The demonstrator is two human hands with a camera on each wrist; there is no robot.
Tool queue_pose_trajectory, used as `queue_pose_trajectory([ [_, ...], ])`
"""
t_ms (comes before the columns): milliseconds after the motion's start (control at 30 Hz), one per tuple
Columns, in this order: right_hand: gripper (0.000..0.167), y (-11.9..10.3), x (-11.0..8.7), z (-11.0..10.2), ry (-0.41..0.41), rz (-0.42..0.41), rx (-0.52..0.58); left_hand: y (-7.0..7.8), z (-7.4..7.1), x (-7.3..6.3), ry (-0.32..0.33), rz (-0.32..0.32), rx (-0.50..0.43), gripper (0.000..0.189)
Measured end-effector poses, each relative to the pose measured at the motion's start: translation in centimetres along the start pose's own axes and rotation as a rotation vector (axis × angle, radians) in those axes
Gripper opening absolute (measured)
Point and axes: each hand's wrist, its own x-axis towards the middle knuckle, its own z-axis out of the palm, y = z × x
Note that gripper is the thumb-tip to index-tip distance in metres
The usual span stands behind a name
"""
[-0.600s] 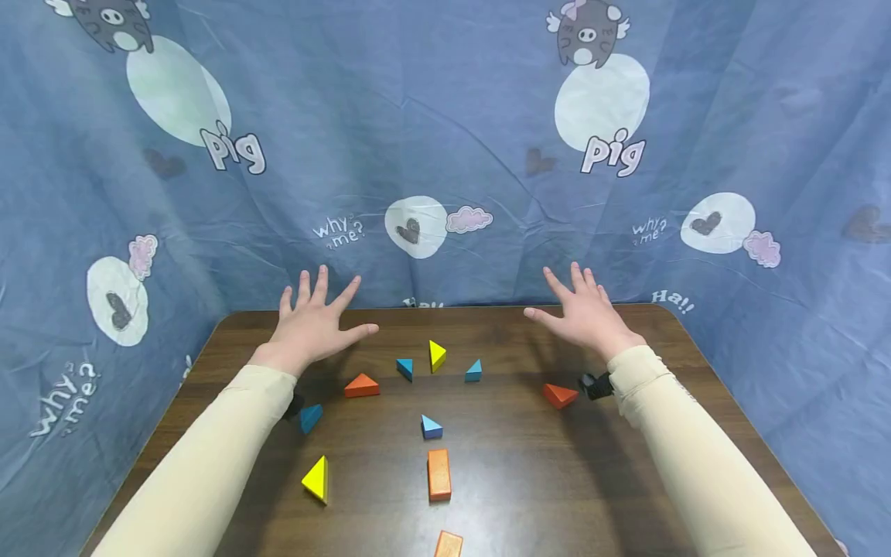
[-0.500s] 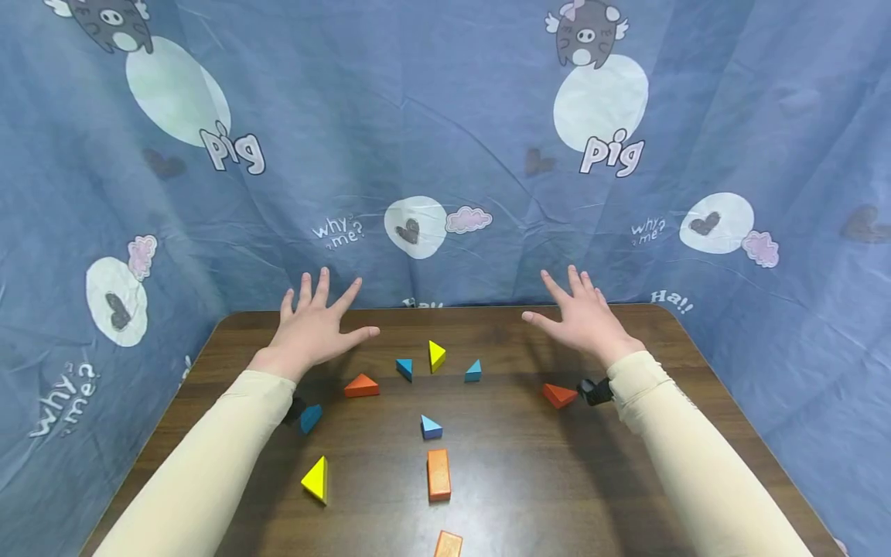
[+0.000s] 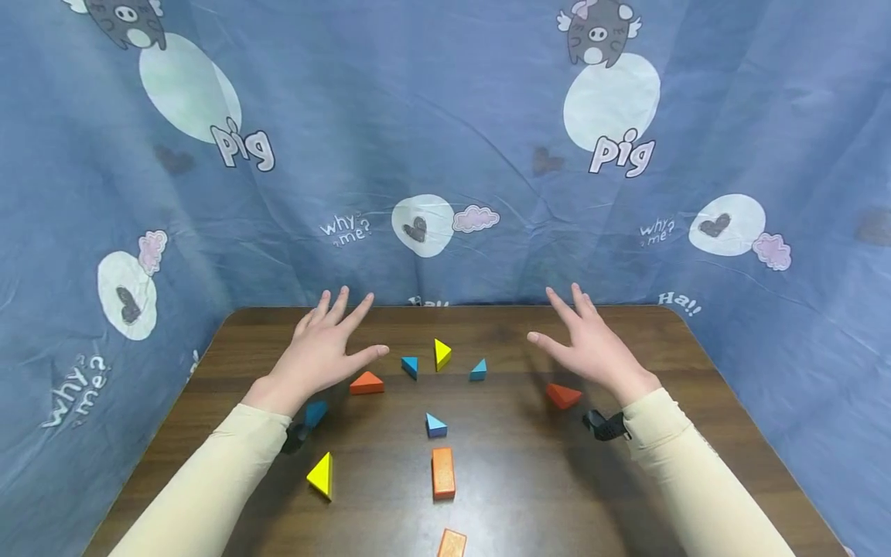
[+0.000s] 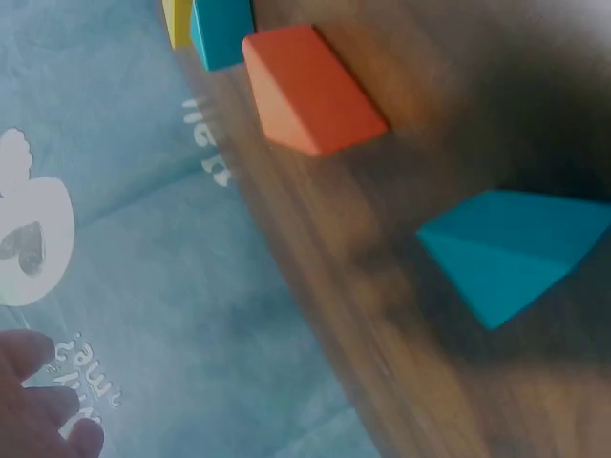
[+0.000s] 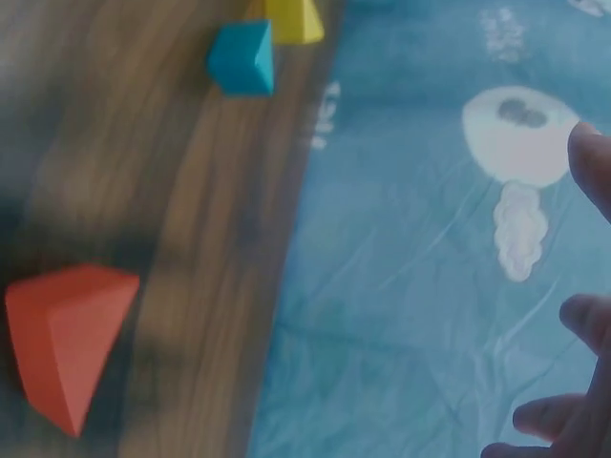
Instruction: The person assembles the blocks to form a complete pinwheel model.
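My left hand (image 3: 316,356) hovers over the left part of the table with its fingers spread, holding nothing. A blue triangular block (image 3: 315,413) lies below its wrist, and a red-orange triangular block (image 3: 366,383) lies to the right of that wrist. Over the right part, my right hand (image 3: 592,344) is held up with fingers apart and touches nothing. Below it lies another red triangular block (image 3: 563,395). Between the hands are a yellow triangular block (image 3: 442,354) and two small blue ones (image 3: 410,367), (image 3: 478,370).
Nearer me lie a light-blue triangular block (image 3: 435,425), an orange rectangular block (image 3: 443,473), a second orange block (image 3: 452,543) partly cut off, and a yellow triangular block (image 3: 322,475). A blue printed curtain (image 3: 445,139) hangs behind the brown table (image 3: 515,480).
Both hands have come slightly lower and nearer in the head view, with the left fingers drawn a little closer together. The whole head view has shifted slightly. The blocks stay where they lay.
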Motion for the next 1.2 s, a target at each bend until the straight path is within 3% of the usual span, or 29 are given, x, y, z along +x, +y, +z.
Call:
queue_pose_trajectory([
  [400, 0.087, -1.5, -3.5, 1.9, 0.049, -0.051, 0.095, 1.4, 1.2, -3.4, 0.076, 0.064, -0.120, 0.083],
  [800, 0.080, -1.8, -6.2, 4.5, 0.105, -0.092, 0.155, 2.8, 2.0, -5.6, 0.164, 0.086, -0.230, 0.072],
  [1200, 0.073, -3.0, -8.8, 7.7, 0.121, -0.158, 0.200, 5.1, 4.6, -8.7, 0.165, 0.121, -0.362, 0.059],
])
